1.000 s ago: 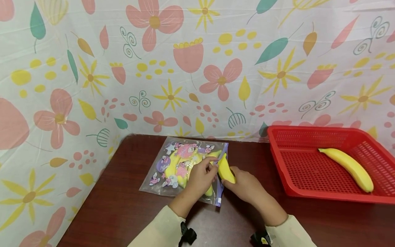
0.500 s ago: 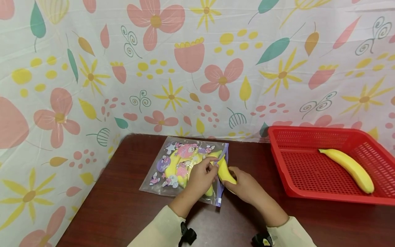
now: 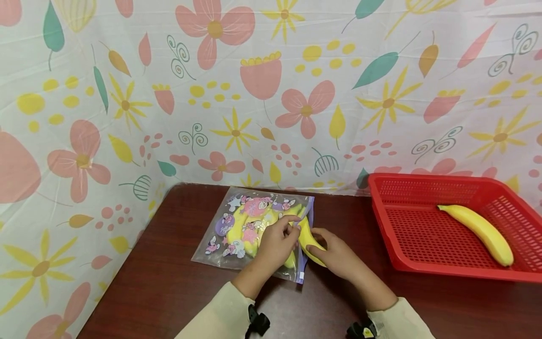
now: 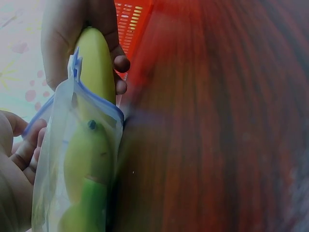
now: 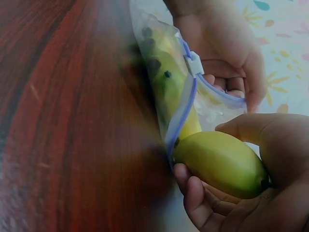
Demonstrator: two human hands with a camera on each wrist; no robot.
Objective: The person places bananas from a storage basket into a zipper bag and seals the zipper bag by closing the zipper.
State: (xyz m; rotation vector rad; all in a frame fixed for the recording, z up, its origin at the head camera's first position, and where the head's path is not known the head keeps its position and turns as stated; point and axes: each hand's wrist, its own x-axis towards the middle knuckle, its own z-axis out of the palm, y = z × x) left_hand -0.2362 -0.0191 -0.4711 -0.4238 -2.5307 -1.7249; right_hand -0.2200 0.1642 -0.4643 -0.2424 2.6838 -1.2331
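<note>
A clear zip bag point(image 3: 237, 235) with pink and purple cartoon prints lies on the table, several yellow fruits inside. Its purple-edged mouth faces right, and a white slider point(image 5: 194, 65) shows on that edge in the right wrist view. My left hand point(image 3: 277, 242) pinches the upper lip of the mouth and lifts it. My right hand point(image 3: 338, 254) grips a banana point(image 3: 311, 245) between thumb and fingers. That banana's front part is inside the mouth, as the left wrist view shows point(image 4: 96, 63); its rear end stays in my palm.
A red perforated basket point(image 3: 383, 235) stands on the right, with one banana point(image 3: 478, 230) in it. The dark wooden table point(image 3: 161, 263) meets a flower-printed cloth point(image 3: 262, 141) at the back and left.
The right hand has pushed its banana a little deeper into the bag's mouth, and the banana's rear end has turned slightly downward. The left hand has stayed at the lip.
</note>
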